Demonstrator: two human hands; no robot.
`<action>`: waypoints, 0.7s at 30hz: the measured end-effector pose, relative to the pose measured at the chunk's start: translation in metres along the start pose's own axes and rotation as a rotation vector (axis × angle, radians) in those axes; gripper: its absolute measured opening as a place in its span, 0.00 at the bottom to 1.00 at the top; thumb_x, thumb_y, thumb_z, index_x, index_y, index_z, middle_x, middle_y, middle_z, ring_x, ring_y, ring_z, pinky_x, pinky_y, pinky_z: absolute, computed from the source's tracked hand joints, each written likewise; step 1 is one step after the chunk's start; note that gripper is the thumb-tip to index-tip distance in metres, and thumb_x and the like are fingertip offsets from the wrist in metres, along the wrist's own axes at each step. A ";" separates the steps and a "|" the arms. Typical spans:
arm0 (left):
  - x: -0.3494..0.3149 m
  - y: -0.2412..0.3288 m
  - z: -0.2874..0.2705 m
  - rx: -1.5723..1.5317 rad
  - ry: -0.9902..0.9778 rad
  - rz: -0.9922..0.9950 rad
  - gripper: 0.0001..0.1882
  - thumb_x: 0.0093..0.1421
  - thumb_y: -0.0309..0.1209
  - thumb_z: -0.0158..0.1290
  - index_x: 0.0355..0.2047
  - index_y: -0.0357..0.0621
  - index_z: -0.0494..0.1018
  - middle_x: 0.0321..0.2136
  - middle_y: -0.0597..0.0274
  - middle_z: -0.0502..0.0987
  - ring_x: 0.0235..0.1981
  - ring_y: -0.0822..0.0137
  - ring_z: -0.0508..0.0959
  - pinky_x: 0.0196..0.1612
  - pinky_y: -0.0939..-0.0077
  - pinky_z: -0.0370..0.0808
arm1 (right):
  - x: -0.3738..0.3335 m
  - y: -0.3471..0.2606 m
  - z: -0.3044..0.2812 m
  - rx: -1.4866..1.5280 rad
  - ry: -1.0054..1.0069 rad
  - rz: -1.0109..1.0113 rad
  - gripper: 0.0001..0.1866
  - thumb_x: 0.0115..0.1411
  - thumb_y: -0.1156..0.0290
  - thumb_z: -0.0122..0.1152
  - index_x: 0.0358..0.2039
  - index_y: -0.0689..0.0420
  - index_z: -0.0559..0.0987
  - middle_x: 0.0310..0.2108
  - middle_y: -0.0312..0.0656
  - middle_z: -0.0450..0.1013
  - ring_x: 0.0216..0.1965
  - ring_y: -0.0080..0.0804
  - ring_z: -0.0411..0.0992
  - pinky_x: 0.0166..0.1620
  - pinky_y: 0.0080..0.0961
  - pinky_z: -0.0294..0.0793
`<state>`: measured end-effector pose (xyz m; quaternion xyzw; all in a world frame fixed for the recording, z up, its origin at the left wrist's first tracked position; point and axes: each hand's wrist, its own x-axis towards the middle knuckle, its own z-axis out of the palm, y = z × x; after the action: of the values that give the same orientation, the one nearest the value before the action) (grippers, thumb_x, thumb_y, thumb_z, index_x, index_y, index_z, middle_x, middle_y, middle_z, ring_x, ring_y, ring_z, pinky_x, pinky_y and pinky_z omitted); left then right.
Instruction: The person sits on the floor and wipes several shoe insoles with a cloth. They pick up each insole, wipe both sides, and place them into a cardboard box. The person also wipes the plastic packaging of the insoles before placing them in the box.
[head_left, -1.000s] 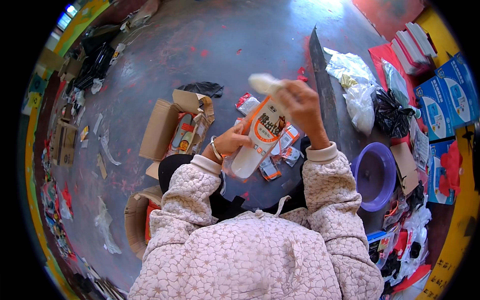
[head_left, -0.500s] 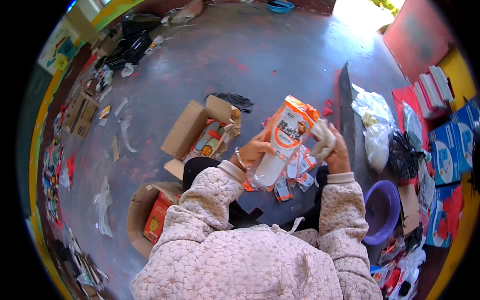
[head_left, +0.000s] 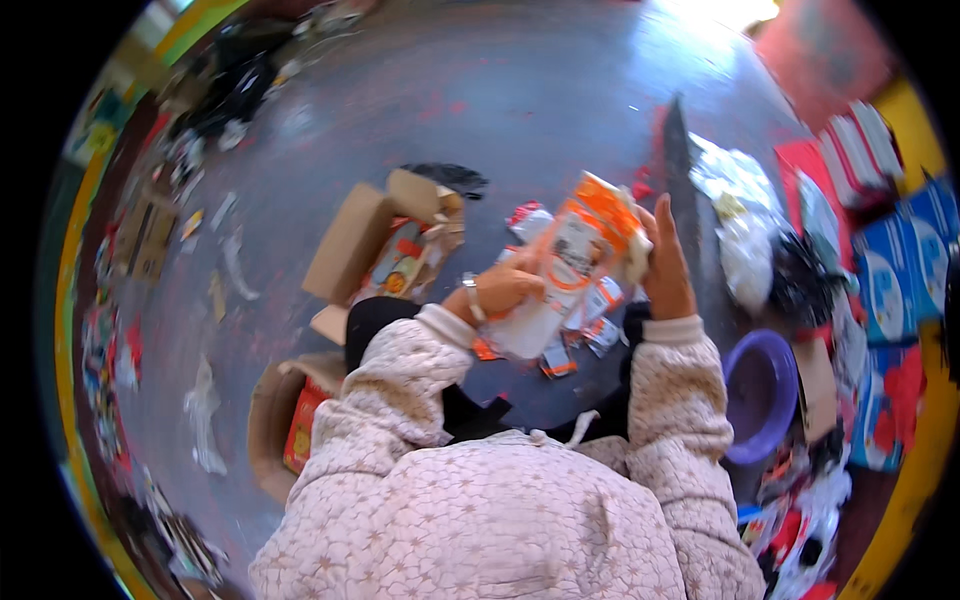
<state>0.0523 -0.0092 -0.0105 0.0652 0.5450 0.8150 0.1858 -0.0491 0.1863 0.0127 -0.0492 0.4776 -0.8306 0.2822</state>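
Observation:
My left hand (head_left: 506, 288) grips a clear plastic package (head_left: 582, 248) with orange and white print and something white inside its lower part. The package is tilted, its top leaning to the right. My right hand (head_left: 672, 268) is at the package's upper right edge with a crumpled cream-coloured cloth (head_left: 637, 252) between palm and package; its fingers point upward and are partly blurred. Below the package, several small orange and white packets (head_left: 600, 335) lie on the floor between my legs.
Left of my hands stands an open cardboard box (head_left: 345, 240) with orange printed packages inside. Nearer is another box (head_left: 268, 425) holding a red pack. A purple basin (head_left: 762, 398) and white plastic bags (head_left: 745, 240) are on the right. Litter lines the left wall.
The cloth in my right hand has come up against the package, and that hand's fingers have straightened upward. The whole view has shifted slightly.

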 end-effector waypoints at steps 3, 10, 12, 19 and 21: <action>-0.002 0.004 0.009 0.140 -0.003 0.092 0.49 0.35 0.21 0.45 0.60 0.44 0.39 0.47 0.54 0.65 0.43 0.66 0.69 0.47 0.74 0.67 | -0.006 -0.001 0.017 -0.483 -0.051 0.011 0.20 0.52 0.63 0.57 0.40 0.65 0.71 0.30 0.36 0.70 0.28 0.20 0.68 0.30 0.16 0.67; 0.009 -0.027 0.000 0.019 -0.016 0.132 0.38 0.35 0.19 0.48 0.53 0.39 0.56 0.40 0.60 0.69 0.42 0.70 0.68 0.42 0.78 0.68 | 0.002 -0.001 -0.009 -0.063 0.127 0.064 0.19 0.56 0.61 0.43 0.44 0.59 0.69 0.31 0.39 0.72 0.27 0.28 0.72 0.24 0.20 0.74; 0.011 -0.033 -0.007 0.033 0.041 0.131 0.38 0.34 0.18 0.49 0.52 0.39 0.56 0.40 0.59 0.70 0.42 0.68 0.68 0.44 0.76 0.67 | -0.008 -0.008 -0.005 -0.083 0.013 0.117 0.24 0.57 0.50 0.45 0.43 0.58 0.70 0.33 0.38 0.72 0.32 0.25 0.71 0.26 0.19 0.73; 0.002 -0.012 0.012 0.020 0.060 0.177 0.41 0.35 0.17 0.51 0.53 0.39 0.52 0.43 0.53 0.68 0.46 0.62 0.68 0.50 0.69 0.64 | 0.022 0.028 -0.021 -0.165 0.046 0.253 0.20 0.55 0.54 0.52 0.37 0.59 0.72 0.29 0.38 0.72 0.26 0.23 0.71 0.26 0.17 0.71; -0.002 -0.009 0.013 0.122 0.044 0.135 0.40 0.35 0.17 0.50 0.53 0.39 0.52 0.43 0.52 0.67 0.48 0.60 0.66 0.52 0.67 0.62 | 0.025 0.023 -0.022 -0.078 -0.107 0.315 0.17 0.55 0.57 0.52 0.36 0.59 0.72 0.29 0.39 0.73 0.25 0.25 0.71 0.26 0.20 0.71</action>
<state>0.0606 0.0039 -0.0139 0.0951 0.5921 0.7920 0.1142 -0.0679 0.1815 -0.0224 -0.0287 0.4956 -0.7531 0.4318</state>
